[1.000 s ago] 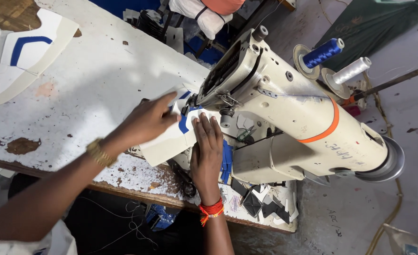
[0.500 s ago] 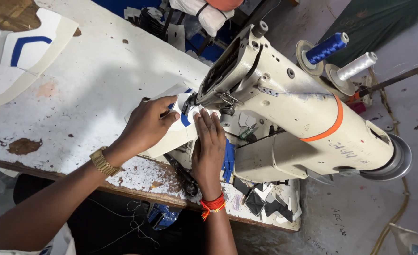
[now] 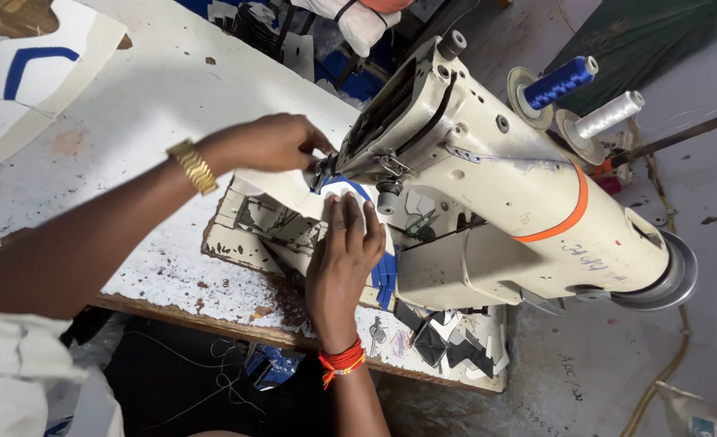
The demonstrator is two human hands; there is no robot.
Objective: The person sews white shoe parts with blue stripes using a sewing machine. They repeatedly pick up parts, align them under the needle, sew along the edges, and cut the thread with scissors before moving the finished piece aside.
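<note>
— While the right hand (image 3: 344, 257) lies flat, fingers spread, what's under it?
— The white piece (image 3: 293, 193) with blue trim, mid-frame, at the sewing machine's (image 3: 496, 178) needle.
— And the left hand (image 3: 269, 142)?
— Curled, fingertips pinching the piece's edge by the presser foot.
— Thread?
— Blue spool (image 3: 559, 81) and white spool (image 3: 609, 115), upper right.

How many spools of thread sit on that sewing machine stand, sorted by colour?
Blue thread spool: 1
White thread spool: 1
Total: 2, both standing behind the cream sewing machine, away from the left hand and right hand at the needle end.
</note>
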